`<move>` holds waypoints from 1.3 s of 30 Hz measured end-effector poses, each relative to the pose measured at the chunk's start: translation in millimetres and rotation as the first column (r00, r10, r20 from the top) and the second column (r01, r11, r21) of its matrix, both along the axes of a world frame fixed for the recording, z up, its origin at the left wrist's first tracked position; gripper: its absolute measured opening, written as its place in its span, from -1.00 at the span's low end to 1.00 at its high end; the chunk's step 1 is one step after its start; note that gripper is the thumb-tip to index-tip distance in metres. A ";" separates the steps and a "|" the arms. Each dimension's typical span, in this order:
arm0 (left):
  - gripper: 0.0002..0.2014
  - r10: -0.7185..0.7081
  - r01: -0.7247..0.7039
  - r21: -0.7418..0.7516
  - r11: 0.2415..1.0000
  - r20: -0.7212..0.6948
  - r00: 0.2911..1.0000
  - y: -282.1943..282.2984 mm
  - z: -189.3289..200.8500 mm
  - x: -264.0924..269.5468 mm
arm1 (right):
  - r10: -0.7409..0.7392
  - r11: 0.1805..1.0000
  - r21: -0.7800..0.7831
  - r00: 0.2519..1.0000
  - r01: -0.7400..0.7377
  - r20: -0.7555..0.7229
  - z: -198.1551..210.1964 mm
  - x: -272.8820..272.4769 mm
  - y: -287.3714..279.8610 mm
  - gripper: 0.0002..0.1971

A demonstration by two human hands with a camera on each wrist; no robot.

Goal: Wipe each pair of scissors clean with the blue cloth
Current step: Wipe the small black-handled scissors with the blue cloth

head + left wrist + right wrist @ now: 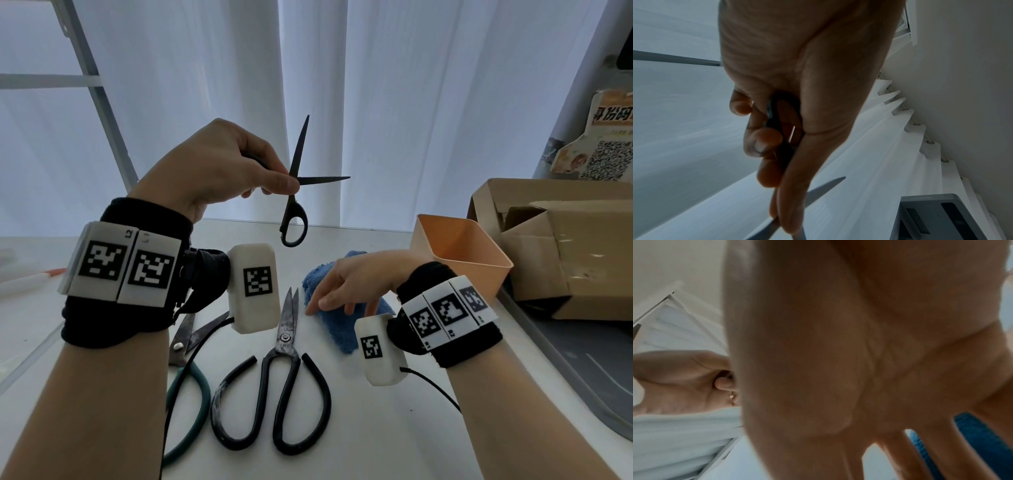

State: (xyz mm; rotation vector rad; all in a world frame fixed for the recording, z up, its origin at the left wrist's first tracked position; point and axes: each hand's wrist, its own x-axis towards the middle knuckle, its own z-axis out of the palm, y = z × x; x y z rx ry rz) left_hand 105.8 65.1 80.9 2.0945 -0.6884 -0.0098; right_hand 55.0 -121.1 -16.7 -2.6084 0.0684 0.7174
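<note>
My left hand [274, 178] is raised above the table and pinches small black-handled scissors [297, 192] near their pivot; the blades are spread, one pointing up, one to the right, and one handle loop hangs free. In the left wrist view the fingers [766, 138] curl round the other black handle [777, 113]. My right hand [342, 291] hovers with straight fingers spread over the blue cloth [339, 329], which lies on the table; the right wrist view shows the cloth [978, 439] under the fingers. Large black-handled scissors [284, 359] and green-handled scissors [185, 363] lie on the table.
An orange plastic bin [459, 250] stands right of the cloth, with an open cardboard box [555, 240] behind it. White curtains hang behind the white table [394, 428]. A white and orange pen-like item [30, 279] lies at the far left.
</note>
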 end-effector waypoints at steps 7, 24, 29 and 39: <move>-0.87 -0.014 0.014 -0.005 1.000 0.002 1.000 -0.2 -0.6 1.3 | -0.146 0.984 0.132 0.964 0.118 0.223 -2.7 6.0 -14.2 -0.80; -0.87 -0.071 0.070 0.028 0.997 0.014 0.997 -1.0 -1.7 4.3 | 0.037 0.997 -0.072 0.997 -0.032 0.064 0.6 -0.7 -5.7 -0.70; -0.86 -0.072 0.071 0.029 0.997 0.012 0.997 -0.6 -2.0 5.5 | -0.058 0.996 -0.049 0.979 0.069 0.193 -6.5 7.6 -13.7 -0.88; -0.86 -0.152 0.157 0.149 0.976 -0.040 0.988 -0.9 -1.6 1.9 | -0.732 0.358 0.914 0.551 -0.189 0.401 38.3 -10.9 -37.5 -0.80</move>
